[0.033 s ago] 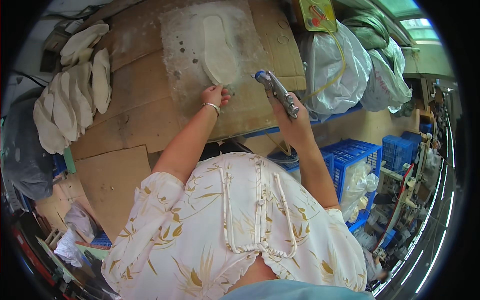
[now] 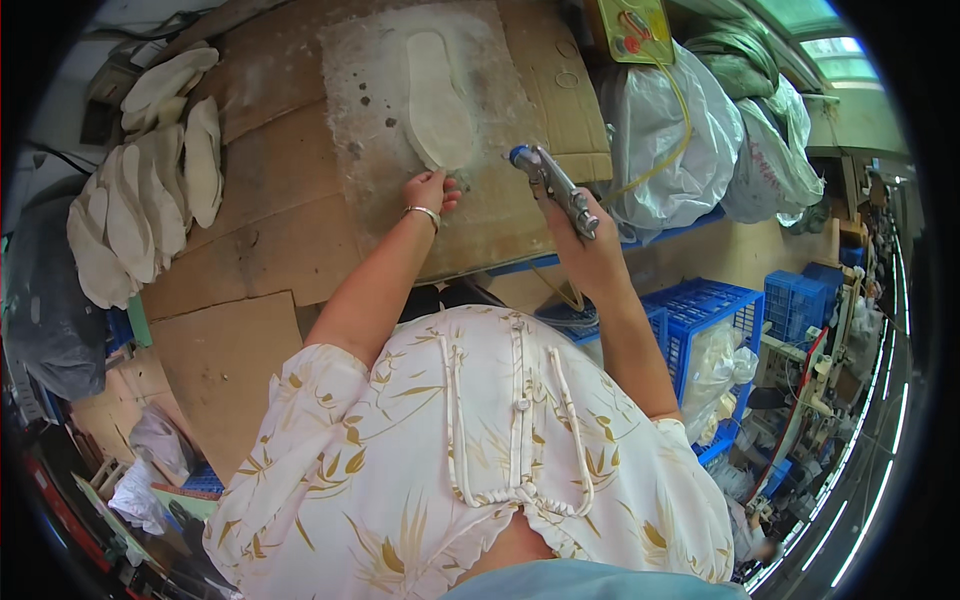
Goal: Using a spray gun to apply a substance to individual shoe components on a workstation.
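A pale shoe insole (image 2: 438, 98) lies flat on a stained white sheet (image 2: 380, 120) over the cardboard-covered table (image 2: 270, 250). My left hand (image 2: 430, 190) rests at the insole's near end, fingers touching its edge; a bracelet is on the wrist. My right hand (image 2: 590, 245) grips a metal spray gun (image 2: 555, 185), its blue-tipped nozzle pointing toward the insole from the right, a short way off it.
A pile of several pale insoles (image 2: 150, 190) sits at the table's left. Bulging plastic bags (image 2: 680, 140) stand to the right. Blue crates (image 2: 720, 320) are below the table's right side. A yellow box (image 2: 632, 28) sits at the far edge.
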Demonstrator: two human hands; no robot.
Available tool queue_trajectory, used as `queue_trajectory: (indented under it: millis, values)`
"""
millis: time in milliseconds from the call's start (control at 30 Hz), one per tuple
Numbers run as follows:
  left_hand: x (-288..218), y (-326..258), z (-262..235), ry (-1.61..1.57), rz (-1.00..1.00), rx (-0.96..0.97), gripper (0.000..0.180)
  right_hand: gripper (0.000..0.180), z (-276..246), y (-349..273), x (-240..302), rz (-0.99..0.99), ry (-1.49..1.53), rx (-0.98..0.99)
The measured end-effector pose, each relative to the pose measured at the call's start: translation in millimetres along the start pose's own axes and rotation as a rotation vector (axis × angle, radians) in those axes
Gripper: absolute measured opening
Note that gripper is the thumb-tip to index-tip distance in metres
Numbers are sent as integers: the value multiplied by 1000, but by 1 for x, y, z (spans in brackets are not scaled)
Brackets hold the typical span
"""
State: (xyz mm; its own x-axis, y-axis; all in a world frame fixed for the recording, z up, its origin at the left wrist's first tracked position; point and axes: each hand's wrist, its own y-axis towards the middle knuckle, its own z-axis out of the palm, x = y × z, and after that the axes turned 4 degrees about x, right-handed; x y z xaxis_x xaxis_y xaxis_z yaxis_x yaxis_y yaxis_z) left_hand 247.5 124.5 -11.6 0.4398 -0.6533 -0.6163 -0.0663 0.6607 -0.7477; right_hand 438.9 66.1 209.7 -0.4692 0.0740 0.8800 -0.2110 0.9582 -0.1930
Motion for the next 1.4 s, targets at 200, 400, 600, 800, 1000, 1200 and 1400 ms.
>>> queue_trajectory:
  millis: [200, 400, 600, 800, 1000, 1200, 1400]
  values:
    - [0, 1, -1, -8, 16, -20, 17, 17, -1, -10, 1, -21, -8, 26]
    - [0, 0, 0, -20, 4, 12, 18, 18, -1, -21, -8, -19, -9, 37]
    - [0, 0, 0, -7, -5, 0, 17, 16, -5, -25, -2, 112, -36, 2]
    - [0, -1, -2, -15, 2, 15, 18, 16, -5, -29, -7, 78, -69, -14]
    - [-1, -2, -3, -8, -2, 26, 17, 17, -6, -36, -16, 32, 9, 59]
    - [0, -1, -4, -1, -4, 49, 16, 16, -8, -40, -14, 65, -37, 57]
    - [0, -2, -4, 2, -4, 40, 17, 17, -12, -40, -16, 78, -61, 50]
